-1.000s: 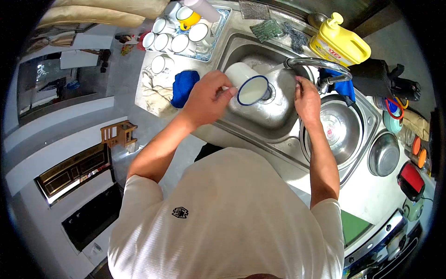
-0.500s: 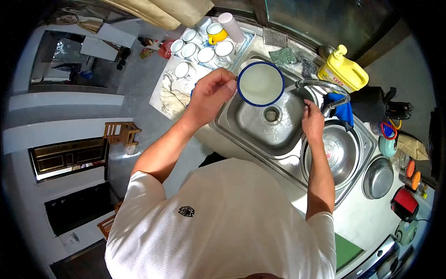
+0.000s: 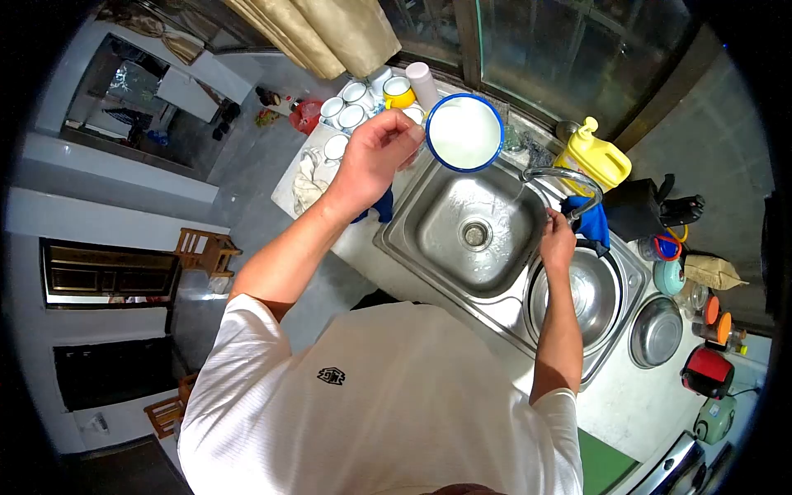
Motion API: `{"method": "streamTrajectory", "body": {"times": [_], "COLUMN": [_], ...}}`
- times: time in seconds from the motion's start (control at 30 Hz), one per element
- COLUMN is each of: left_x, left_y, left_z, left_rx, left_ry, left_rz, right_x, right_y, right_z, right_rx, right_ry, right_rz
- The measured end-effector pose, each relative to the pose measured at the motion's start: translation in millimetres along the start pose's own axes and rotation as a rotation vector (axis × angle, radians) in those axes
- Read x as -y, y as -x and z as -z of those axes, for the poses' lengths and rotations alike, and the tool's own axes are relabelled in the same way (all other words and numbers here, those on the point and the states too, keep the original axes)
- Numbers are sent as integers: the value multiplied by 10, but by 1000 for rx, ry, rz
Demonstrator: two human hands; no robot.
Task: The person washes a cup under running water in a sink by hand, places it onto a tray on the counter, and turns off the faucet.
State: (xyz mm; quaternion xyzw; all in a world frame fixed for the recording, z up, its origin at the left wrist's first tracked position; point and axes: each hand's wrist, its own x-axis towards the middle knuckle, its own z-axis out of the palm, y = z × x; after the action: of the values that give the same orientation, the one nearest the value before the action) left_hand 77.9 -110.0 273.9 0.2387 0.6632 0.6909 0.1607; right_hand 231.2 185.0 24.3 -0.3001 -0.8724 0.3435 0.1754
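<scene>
My left hand [image 3: 378, 157] is closed, with thumb and fingers pinched at the side of a white enamel mug [image 3: 465, 134] with a blue rim. The mug's mouth faces me, above the far edge of the steel sink [image 3: 437, 247]; the handle is hidden by my fingers. Low beside the curved chrome faucet [image 3: 569, 173], my right hand [image 3: 558, 243] has loosely bent fingers and no object visible in it. It is above the divide between the sink and a metal basin [image 3: 590, 293]. Whether its fingertips touch anything is unclear.
Several white mugs and a yellow mug [image 3: 399, 92] stand at the far left, by a pale tumbler [image 3: 421, 82]. A cloth [image 3: 310, 183] lies nearby. A yellow jug [image 3: 596, 157], a blue cloth [image 3: 590, 223] and a metal bowl [image 3: 657, 332] are on the right.
The view has tilted toward the window. My left hand has carried the mug away from over the sink's middle toward its far edge. My right hand has shifted slightly toward the faucet's base.
</scene>
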Motion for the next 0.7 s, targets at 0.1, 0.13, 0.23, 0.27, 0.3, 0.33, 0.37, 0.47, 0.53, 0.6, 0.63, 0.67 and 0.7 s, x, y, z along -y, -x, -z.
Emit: {"method": "streamTrajectory", "body": {"times": [0.1,0.13,0.23,0.27,0.3,0.33,0.37,0.47,0.53,0.6,0.63,0.67,0.7], "left_x": [-57,-70,-143,-209,-248,-249,-240,-160,-134,-187,-228,-277,-327], "left_y": [35,53,116,133,165,200,231,260,336,380,411,453,495], "left_z": [9,4,-11,-14,4,16,-2,-55,-89,-96,-95,-101,-103], "left_rx": [4,7,0,65,126,113,192,373,363,392,378,413,448], "left_ry": [-61,-57,-334,-603,-875,-882,-972,-1238,-1256,-1230,-1237,-1245,-1254], "left_rz": [-19,-22,-176,-394,-609,-605,-706,-1010,-996,-1036,-1028,-1016,-1005], "right_x": [86,86,154,238,339,512,664,1085,1398,1724,1861,1960,2047], "right_y": [35,48,103,129,159,207,240,273,298,334,378,418,463], "right_z": [80,74,57,71,78,133,177,307,493,728,844,925,1001], "right_rx": [50,45,41,71,106,119,131,164,156,120,98,91,58], "right_ry": [-34,-32,-35,-74,-113,-153,-156,-306,-392,-440,-462,-480,-431], "right_rz": [-43,-43,-28,-22,-14,15,28,147,195,266,318,346,399]}}
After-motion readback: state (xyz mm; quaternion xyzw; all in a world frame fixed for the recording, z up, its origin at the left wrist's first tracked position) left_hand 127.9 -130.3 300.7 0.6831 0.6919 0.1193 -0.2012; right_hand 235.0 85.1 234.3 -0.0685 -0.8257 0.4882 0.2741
